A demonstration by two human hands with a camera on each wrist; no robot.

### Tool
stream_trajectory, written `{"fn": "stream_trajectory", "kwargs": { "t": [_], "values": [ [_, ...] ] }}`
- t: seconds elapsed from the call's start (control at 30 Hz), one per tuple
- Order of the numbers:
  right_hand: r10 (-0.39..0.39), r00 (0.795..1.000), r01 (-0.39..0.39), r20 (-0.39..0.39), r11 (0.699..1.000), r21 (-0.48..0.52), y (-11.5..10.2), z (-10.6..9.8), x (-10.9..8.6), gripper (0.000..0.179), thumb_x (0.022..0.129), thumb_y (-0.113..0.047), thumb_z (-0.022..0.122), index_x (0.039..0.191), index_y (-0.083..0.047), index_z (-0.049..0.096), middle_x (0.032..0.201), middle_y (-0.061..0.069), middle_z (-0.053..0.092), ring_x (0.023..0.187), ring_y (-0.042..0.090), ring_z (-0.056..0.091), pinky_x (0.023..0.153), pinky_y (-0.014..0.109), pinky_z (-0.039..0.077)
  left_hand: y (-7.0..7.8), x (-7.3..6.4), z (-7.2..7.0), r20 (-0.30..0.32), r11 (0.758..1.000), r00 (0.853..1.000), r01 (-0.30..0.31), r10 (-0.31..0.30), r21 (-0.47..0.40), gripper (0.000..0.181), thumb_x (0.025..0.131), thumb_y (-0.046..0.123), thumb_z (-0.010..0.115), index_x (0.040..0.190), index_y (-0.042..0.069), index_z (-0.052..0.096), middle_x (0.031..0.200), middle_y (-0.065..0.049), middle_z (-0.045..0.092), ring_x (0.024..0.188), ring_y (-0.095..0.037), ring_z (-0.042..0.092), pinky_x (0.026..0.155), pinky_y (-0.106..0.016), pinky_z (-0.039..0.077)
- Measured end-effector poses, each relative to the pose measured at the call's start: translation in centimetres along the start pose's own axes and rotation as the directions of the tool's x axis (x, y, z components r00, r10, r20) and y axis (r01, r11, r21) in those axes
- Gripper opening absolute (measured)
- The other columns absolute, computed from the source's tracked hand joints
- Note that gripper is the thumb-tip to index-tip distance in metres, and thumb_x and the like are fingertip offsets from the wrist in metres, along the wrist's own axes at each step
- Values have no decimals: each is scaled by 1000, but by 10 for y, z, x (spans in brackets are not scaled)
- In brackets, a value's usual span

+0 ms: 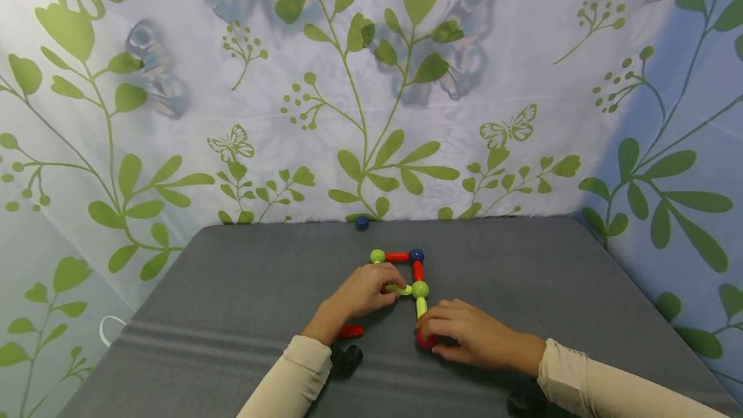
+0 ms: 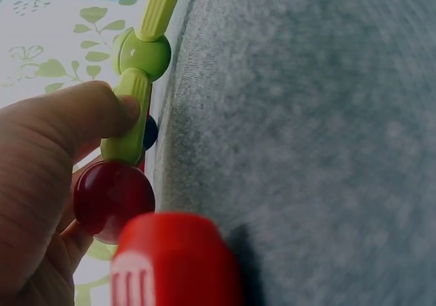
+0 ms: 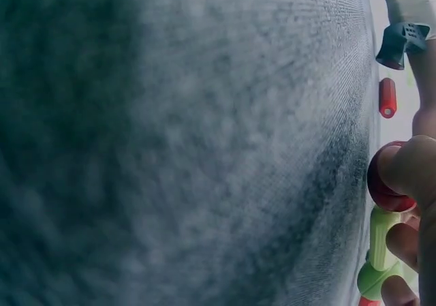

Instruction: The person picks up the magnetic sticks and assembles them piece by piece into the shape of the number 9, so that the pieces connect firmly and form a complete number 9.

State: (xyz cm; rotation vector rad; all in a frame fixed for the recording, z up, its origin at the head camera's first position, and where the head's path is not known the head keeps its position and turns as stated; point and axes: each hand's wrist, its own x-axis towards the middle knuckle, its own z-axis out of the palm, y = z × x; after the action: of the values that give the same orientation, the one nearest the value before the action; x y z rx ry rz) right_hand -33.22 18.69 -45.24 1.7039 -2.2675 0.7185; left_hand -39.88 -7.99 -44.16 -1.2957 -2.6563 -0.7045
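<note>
A square of magnetic rods and balls lies on the grey table. Its corners include a light green ball point(image 1: 377, 255), a blue ball point(image 1: 416, 255) and another green ball point(image 1: 420, 289). My left hand point(image 1: 367, 289) pinches a light green rod point(image 2: 125, 125), thumb on top, between that second green ball and a red ball point(image 2: 114, 200) that the hand hides in the head view. Another green rod point(image 1: 421, 308) extends toward me from the same green ball. At its near end, my right hand point(image 1: 473, 334) grips a second red ball point(image 3: 390, 183) with thumb and fingers.
One loose red rod point(image 1: 350, 332) lies beside my left wrist. A lone blue ball point(image 1: 362, 223) sits at the table's point(image 1: 261, 276) back edge, against the patterned curtain point(image 1: 371, 95). Dark wrist-camera mounts point(image 1: 346, 361) sit under the wrists.
</note>
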Motion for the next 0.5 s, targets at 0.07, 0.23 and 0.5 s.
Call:
{"fn": "stream_trajectory", "kwargs": {
  "t": [0.07, 0.23, 0.5],
  "values": [
    [-15, 1000, 15, 2, 999, -29, 0, 0, 0, 34, 86, -11, 82, 111, -27, 65, 127, -8, 63, 101, 3, 55, 79, 23, 44, 0, 0, -1, -5, 1000, 1000, 2, -2, -10, 13, 93, 9, 73, 104, 15, 76, 106, 6, 68, 87, -12, 64, 77, -20, 49],
    [-48, 999, 49, 12, 995, -87, 2, 0, 2, 36, 86, -13, 82, 114, -26, 63, 128, -8, 63, 97, 4, 54, 77, 23, 43, 2, 1, -2, -4, 1000, 1000, 7, -7, -20, 13, 92, 8, 73, 103, 15, 75, 104, 6, 68, 84, -12, 63, 74, -19, 48],
    [-21, 1000, 23, 21, 997, -75, 2, 2, 0, 35, 85, -13, 82, 112, -26, 63, 128, -9, 62, 101, 3, 56, 77, 24, 45, 2, 0, 1, 16, 1000, 1000, 15, -15, 2, 12, 92, 12, 76, 104, 15, 75, 105, 7, 68, 84, -10, 63, 76, -19, 48]
  ]
}}
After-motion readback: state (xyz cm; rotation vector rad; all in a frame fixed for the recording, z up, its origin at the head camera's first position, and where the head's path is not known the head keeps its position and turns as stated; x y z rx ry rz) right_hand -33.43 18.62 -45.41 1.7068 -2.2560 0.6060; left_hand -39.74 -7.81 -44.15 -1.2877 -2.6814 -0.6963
